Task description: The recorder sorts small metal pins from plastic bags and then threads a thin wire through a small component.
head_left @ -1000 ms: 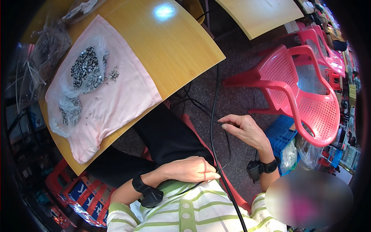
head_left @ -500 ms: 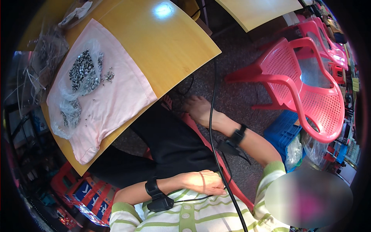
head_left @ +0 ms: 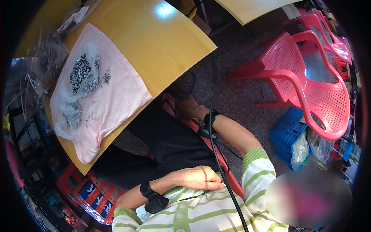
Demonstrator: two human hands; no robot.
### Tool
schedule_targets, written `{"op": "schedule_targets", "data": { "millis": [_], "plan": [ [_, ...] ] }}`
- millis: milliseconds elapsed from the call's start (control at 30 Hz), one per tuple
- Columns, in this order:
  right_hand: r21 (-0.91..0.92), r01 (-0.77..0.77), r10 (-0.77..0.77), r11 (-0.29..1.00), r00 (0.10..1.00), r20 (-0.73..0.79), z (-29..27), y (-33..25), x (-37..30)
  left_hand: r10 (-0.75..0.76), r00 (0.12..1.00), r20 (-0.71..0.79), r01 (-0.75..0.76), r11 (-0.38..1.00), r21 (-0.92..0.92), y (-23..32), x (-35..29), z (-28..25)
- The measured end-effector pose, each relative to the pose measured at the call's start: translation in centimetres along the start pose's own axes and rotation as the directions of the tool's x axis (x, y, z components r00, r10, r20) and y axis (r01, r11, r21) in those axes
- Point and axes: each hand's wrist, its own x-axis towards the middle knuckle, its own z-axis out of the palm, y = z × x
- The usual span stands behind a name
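Black, long, bendy cable (head_left: 227, 186) is seen just beside the left hand (head_left: 199, 178), which is laid over the green-and-white striped top (head_left: 206, 216), fingers (head_left: 213, 178) together. Near a bare-toed foot (head_left: 169, 101), the right hand (head_left: 189, 107) is held low; its grip cannot be told.

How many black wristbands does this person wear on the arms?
2: the left wristband circles the wrist of the left hand; the right wristband circles the wrist of the right hand, low near a foot.

Bagged pieces (head_left: 81, 74) are laid on cloth (head_left: 119, 83) on the counter (head_left: 164, 46), left of the right grip (head_left: 188, 107); rightward, a chair (head_left: 284, 56) is placed.
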Motion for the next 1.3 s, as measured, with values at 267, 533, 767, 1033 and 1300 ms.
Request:
{"op": "schedule_targets", "data": {
  "millis": [267, 533, 767, 1033, 1300],
  "plan": [
    [-0.451, 0.339, -0.518, 0.826, 0.772, -0.369, 2.8, 1.8, -2.0, 0.004, 0.997, -0.072, 0.011, 0.979, 0.204, 0.4, -0.3, 0.3],
    [0.656, 0.256, 0.196, 0.710, 0.823, -0.533, -1.7, 3.7, -3.1, 0.044, 0.968, -0.247, -0.024, 0.996, 0.087, 1.3, -5.1, -2.2],
    [0.835, 0.251, 0.734, -0.490, 0.636, 0.240, -1.8, 12.7, -10.9, -0.100, 0.906, -0.411, 0.019, 0.980, -0.199, -1.8, -13.2, -1.6],
    [0.543, -0.805, 0.657, 0.238, 0.545, 0.521, 1.8, 12.0, -11.7, -0.161, 0.755, -0.636, -0.065, 0.946, -0.317, -2.8, -14.3, 0.2],
    [0.146, -0.734, 0.747, 0.663, 0.661, -0.068, 2.1, 11.6, -11.3, -0.077, 0.628, -0.775, -0.363, 0.851, -0.379, -4.5, -13.8, 0.9]
  ]
}}
